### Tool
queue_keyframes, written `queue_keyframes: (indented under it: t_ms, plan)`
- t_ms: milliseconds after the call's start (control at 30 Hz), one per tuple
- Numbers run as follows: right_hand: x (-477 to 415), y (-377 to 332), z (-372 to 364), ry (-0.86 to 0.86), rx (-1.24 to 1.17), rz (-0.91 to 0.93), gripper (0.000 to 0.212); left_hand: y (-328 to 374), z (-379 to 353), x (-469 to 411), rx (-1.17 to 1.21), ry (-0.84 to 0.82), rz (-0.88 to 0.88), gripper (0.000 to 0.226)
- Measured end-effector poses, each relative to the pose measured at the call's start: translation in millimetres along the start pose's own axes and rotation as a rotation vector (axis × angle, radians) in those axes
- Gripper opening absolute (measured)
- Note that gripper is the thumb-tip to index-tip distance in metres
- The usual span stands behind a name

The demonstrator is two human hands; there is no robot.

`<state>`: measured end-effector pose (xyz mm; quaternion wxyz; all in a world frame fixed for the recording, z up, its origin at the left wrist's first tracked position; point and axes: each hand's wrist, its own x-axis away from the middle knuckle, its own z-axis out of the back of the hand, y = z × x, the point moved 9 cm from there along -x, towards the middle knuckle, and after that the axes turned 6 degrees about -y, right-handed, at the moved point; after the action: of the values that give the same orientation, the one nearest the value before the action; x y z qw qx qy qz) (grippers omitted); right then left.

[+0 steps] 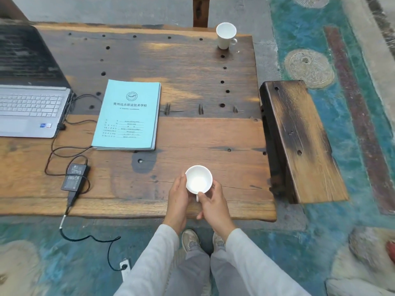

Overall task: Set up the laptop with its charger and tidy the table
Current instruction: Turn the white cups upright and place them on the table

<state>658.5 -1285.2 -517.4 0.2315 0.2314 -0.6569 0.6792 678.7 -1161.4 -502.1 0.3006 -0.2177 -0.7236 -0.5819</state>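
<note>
An empty white cup (pixel 198 178) is near the front edge of the wooden table (pixel 192 86). My left hand (pixel 178 195) cups its left side and my right hand (pixel 211 201) holds its right side with fingers curled at the handle. An open silver laptop (pixel 30 110) stands at the left. Its black cable runs down to the charger brick (pixel 74 177), then over the table edge to a white power strip (pixel 125 267) on the floor. A light-blue booklet stack (pixel 128 116) lies beside the laptop. A second white cup (pixel 226 35) stands at the far right corner.
A dark wooden bench (pixel 299 139) stands right of the table. Another wooden leg (pixel 201 11) rises behind the table. The floor is painted teal with round stone patterns. My shoes (pixel 190 238) are under the table's front edge.
</note>
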Motion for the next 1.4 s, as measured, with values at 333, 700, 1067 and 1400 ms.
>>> queue_keyframes:
  t_ms: [333,700,1067,1400]
  plan:
    - [3.5,3.5,-10.2,-0.012,0.034,-0.018,0.059,-9.6,10.3,0.3,-0.008,-0.033,0.038,0.036]
    - [-16.2,-27.5,56.6,0.019,0.252,-0.049,0.075,53.8,22.1,-18.8,-0.374,0.077,-0.126,0.061]
    - [-98.2,-180.5,168.6,0.081,0.651,0.130,0.074,179.2,-60.6,-79.6,-0.468,0.022,-0.310,0.066]
    - [-229.3,-303.3,220.1,0.022,0.717,0.189,0.085,270.2,-154.7,-163.6,-0.348,0.082,-0.305,0.058]
